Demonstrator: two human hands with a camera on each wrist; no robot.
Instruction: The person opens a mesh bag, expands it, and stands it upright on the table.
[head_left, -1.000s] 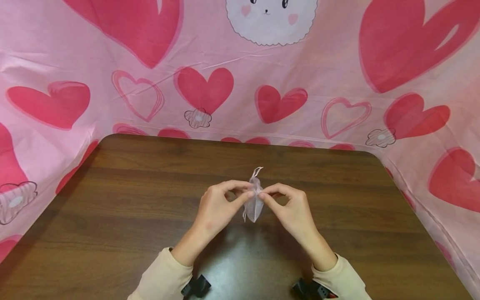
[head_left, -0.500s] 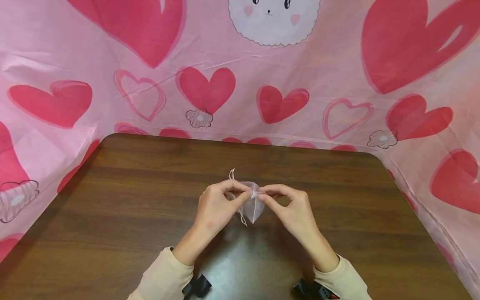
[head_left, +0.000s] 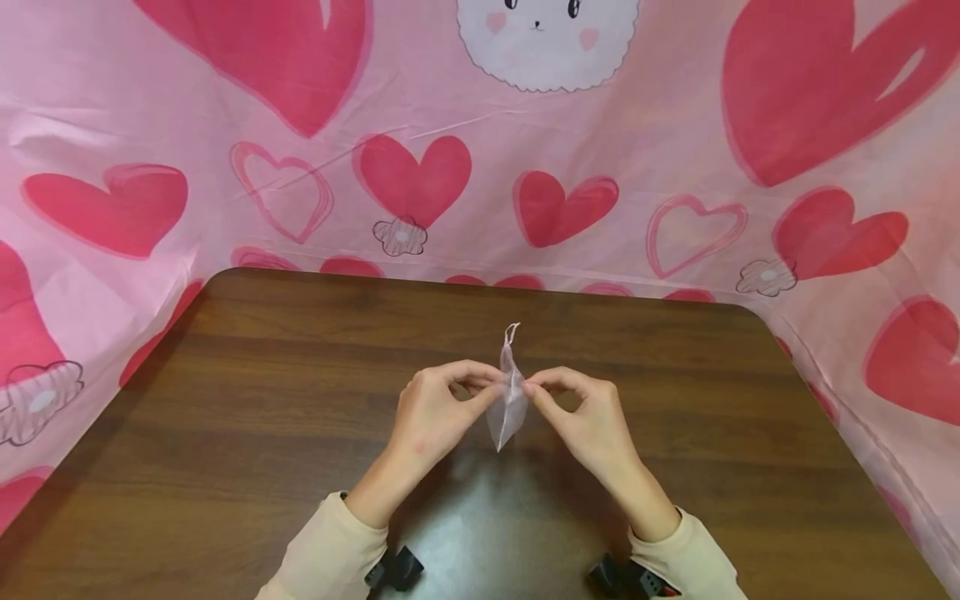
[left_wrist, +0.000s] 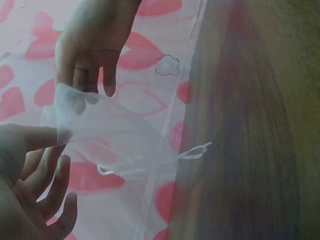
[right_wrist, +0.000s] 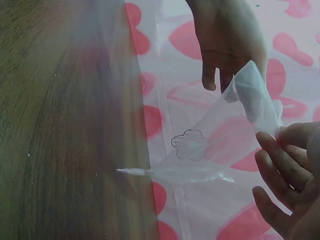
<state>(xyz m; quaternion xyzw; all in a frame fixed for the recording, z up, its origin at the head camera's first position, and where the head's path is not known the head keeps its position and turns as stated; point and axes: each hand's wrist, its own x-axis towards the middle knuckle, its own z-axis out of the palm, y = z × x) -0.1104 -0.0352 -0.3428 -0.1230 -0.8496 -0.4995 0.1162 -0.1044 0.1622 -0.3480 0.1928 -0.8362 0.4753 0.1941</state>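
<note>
**Sheer white fabric pouch (head_left: 507,412) pinched from both sides, at risk of slipping or snagging**

Head view: over the brown wood-grain table (head_left: 247,417), the fingers of the left hand (head_left: 441,415) and right hand (head_left: 588,423) pinch the pouch between them. The fabric looks flimsy; a slack pinch could let one side escape.

Left wrist view: the thin white looped cord (left_wrist: 195,152) sticks out at the far end, and might catch a fingertip if the pouch turns.

Right wrist view: the near end spans both hands' fingers; tugging too hard could strain its seam.

Fingers (head_left: 477,369) apparently pinching; forearms (head_left: 380,492) converge.
</note>
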